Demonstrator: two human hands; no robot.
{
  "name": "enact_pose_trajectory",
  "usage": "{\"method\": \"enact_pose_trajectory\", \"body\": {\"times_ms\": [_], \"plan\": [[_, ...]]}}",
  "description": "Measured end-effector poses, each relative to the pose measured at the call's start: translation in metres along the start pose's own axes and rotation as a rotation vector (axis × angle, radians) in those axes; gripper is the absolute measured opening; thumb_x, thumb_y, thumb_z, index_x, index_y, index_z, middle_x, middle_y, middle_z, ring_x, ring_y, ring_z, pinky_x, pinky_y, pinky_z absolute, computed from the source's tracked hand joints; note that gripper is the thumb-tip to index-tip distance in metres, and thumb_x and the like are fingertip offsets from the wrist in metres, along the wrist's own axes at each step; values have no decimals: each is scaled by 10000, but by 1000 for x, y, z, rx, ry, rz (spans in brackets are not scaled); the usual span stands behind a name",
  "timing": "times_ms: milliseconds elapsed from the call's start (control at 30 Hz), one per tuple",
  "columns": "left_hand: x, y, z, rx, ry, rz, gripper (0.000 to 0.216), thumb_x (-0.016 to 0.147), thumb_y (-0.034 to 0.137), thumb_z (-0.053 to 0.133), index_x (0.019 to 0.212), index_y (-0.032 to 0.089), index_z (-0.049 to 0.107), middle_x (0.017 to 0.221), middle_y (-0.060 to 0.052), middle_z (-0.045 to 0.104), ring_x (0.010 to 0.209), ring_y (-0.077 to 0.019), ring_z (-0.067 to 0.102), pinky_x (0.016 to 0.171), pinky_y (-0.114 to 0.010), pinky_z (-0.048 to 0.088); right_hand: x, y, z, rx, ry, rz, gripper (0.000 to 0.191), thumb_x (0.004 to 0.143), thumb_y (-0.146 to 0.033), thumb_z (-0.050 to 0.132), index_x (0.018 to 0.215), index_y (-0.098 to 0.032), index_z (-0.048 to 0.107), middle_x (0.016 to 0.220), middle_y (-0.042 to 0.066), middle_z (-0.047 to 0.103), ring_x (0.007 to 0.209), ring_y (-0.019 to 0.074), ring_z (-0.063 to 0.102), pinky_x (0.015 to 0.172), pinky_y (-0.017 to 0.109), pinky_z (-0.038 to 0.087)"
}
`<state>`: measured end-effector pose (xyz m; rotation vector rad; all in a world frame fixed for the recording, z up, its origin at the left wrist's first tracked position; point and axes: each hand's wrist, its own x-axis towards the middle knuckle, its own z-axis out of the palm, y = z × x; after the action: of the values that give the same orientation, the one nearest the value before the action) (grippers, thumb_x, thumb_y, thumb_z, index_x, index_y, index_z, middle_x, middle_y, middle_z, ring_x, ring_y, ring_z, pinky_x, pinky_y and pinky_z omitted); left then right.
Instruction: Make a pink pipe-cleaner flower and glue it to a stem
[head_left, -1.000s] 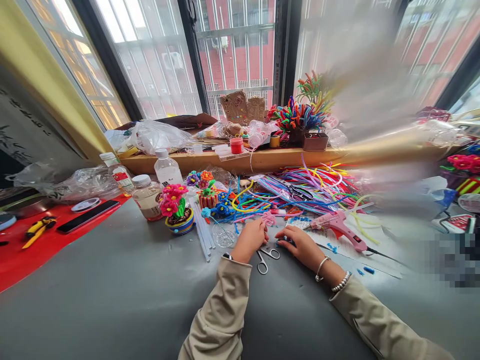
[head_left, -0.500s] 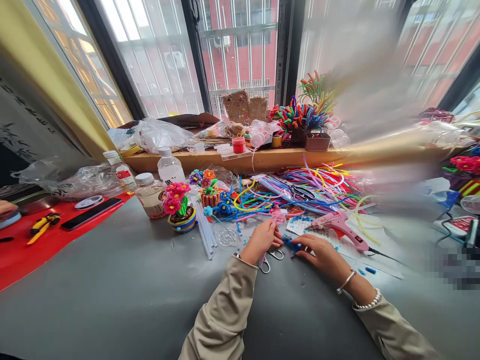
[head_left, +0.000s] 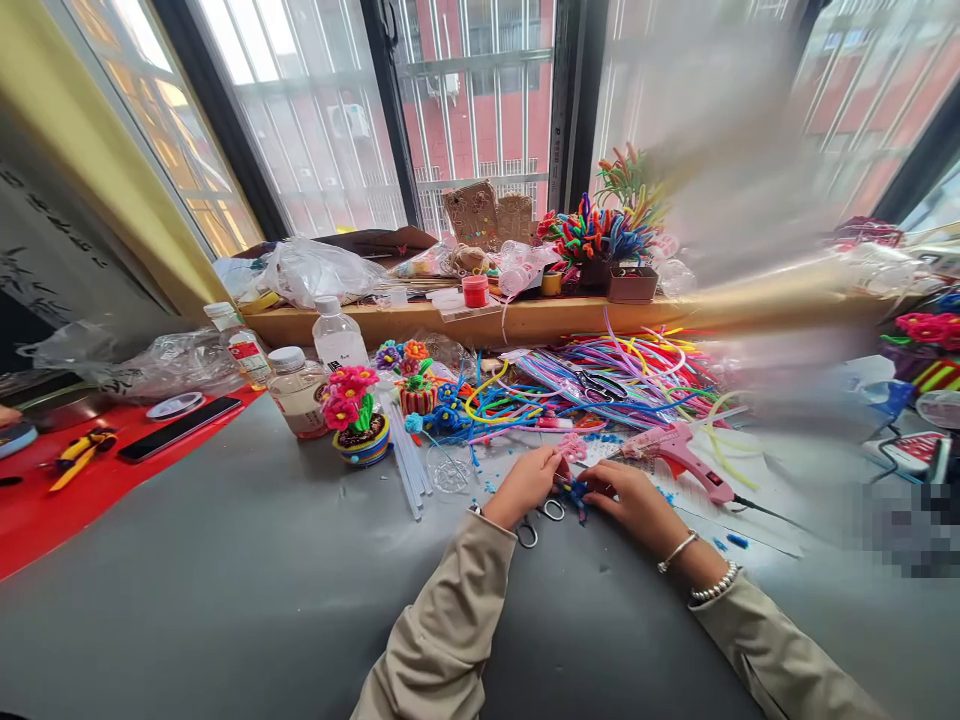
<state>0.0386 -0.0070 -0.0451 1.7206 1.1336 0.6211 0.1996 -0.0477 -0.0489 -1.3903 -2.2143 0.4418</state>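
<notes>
My left hand [head_left: 527, 484] and my right hand [head_left: 628, 495] meet over the grey table [head_left: 225, 590], both pinched on a small blue pipe-cleaner piece [head_left: 576, 491] held between their fingertips. A pink pipe-cleaner flower [head_left: 574, 447] pokes up just above the left hand's fingers; whether the left hand grips its stem is unclear. Small scissors [head_left: 538, 520] lie flat under and between the wrists. A pink glue gun [head_left: 679, 452] rests just right of my right hand.
A heap of coloured pipe cleaners [head_left: 600, 385] lies beyond the hands. Finished flower pots [head_left: 358, 420], clear sticks [head_left: 409, 460] and bottles [head_left: 300, 390] stand to the left. A phone [head_left: 180, 428] and yellow pliers [head_left: 79, 452] lie on a red mat. The wooden sill [head_left: 525, 320] is cluttered.
Both hands lifted from beside the scissors and came together. The right hand picked up the blue piece and brought it to the left hand's fingers.
</notes>
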Motion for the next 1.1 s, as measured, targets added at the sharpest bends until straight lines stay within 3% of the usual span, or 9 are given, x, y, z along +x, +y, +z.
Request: {"method": "enact_pose_trajectory", "body": {"times_ms": [133,233,400,633,833,1000,1100], "plan": [[-3,3,-4,-105,39,-79,214,777,265,292,707,152,460,767,-42,570,662,-133,570,508,-224,464,6,3,2,64,52,19,238,774,-312,454,900,-140,560,835,70,589,726,155,557,655,267,441],[-4,5,-7,-127,70,-74,209,782,254,289,698,148,448,712,-32,560,581,-110,566,472,-203,449,1,4,3,-44,78,-1,370,790,-424,373,968,-136,524,903,97,559,808,187,541,709,312,429],[-3,4,-13,-98,146,-46,206,784,230,278,724,143,455,699,-28,566,531,-88,554,432,-174,422,5,-6,11,-262,-51,-183,672,656,-604,433,1120,-119,398,1001,141,469,847,234,518,703,348,432],[-3,1,-16,-39,185,-20,221,786,247,276,719,144,460,706,-35,588,537,-90,566,428,-169,406,20,-9,14,-409,-188,-256,443,754,-537,345,901,-139,474,837,88,526,714,192,536,578,278,420],[-3,1,-16,7,192,2,223,788,243,268,714,150,457,712,-38,597,541,-94,568,438,-175,402,18,-6,22,-413,-228,-264,169,822,-299,371,829,-161,467,778,62,542,676,166,528,529,247,373],[-3,-2,-17,93,195,-17,239,789,246,266,725,150,476,711,-32,602,524,-86,559,458,-178,407,17,-5,27,-373,-214,-229,140,802,-125,326,817,-164,459,742,48,536,602,141,500,498,240,339],[-5,-4,-16,167,179,-48,239,781,241,284,687,157,486,665,-32,603,527,-89,551,454,-172,400,16,-6,26,-325,-190,-178,148,793,-130,327,796,-178,468,712,31,545,569,128,489,489,232,340]]}}
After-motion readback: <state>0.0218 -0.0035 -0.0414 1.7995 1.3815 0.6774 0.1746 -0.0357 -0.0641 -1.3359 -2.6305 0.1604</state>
